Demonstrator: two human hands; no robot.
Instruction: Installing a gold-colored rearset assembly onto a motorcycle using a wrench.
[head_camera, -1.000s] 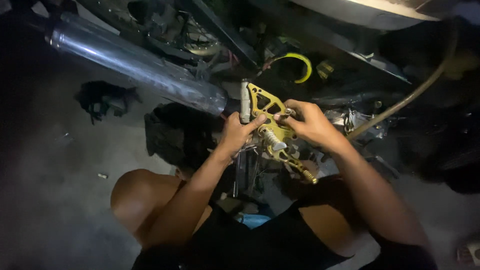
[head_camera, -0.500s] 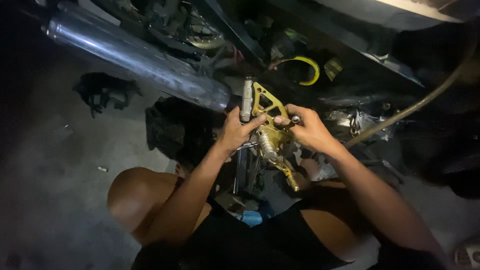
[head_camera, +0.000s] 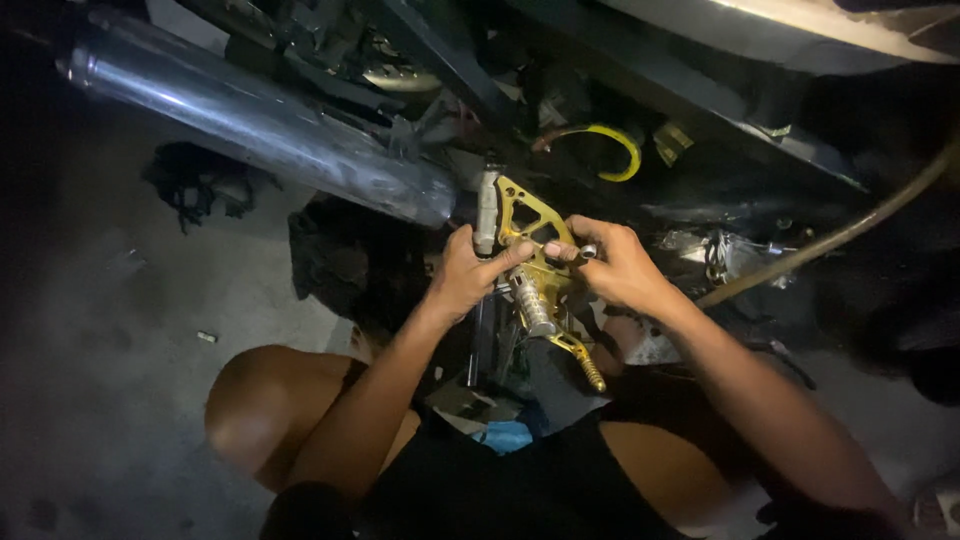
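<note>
The person squats on the concrete floor (head_camera: 120, 330) beside a motorcycle, both hands up at a gold footpeg bracket (head_camera: 530, 225) just under the end of the chrome exhaust pipe (head_camera: 250, 115). The left hand (head_camera: 470, 275) is curled around the bracket's lower left edge, thumb stretched across onto the gold plate. The right hand (head_camera: 620, 265) comes in from the other side — its fingertips pinch a small silver bolt-like piece (head_camera: 585, 252) against the bracket. A ribbed silver footpeg (head_camera: 530, 300) hangs below the hands, with a gold lever (head_camera: 582, 362) slanting down from it. A black rag (head_camera: 200, 185) lies on the floor, well apart — left of the pipe.
</note>
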